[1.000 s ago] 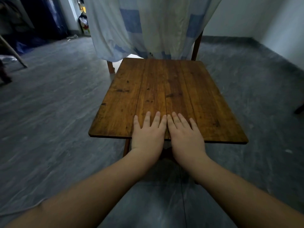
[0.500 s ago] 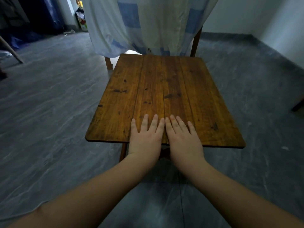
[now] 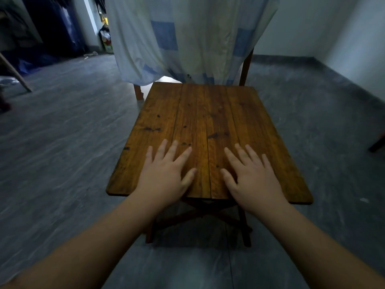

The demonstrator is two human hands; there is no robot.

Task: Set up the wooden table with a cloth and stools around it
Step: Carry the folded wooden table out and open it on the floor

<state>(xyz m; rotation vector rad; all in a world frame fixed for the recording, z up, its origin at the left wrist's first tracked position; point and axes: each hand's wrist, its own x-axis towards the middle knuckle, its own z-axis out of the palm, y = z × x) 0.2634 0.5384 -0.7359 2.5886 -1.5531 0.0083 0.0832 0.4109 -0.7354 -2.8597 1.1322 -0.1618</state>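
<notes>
A small wooden table (image 3: 210, 113) with a bare plank top stands in front of me on crossed dark legs. My left hand (image 3: 166, 174) lies flat on the near left part of the top, fingers spread, holding nothing. My right hand (image 3: 252, 176) rests flat on the near right part, also spread and empty. A pale cloth with blue squares (image 3: 187, 38) hangs behind the table's far edge, draped over a wooden frame whose legs show below it. No stools are in view.
Grey streaked floor (image 3: 62, 153) surrounds the table. A white wall (image 3: 354, 49) runs along the right. At the far left are dark clutter, a slanted wooden pole (image 3: 15, 74) and bags by a doorway (image 3: 105, 41). A dark furniture leg (image 3: 377, 143) shows at the right edge.
My hands, side by side and touching before, have slid apart on the tabletop with fingers spread. The view has tilted down slightly, showing the table's legs.
</notes>
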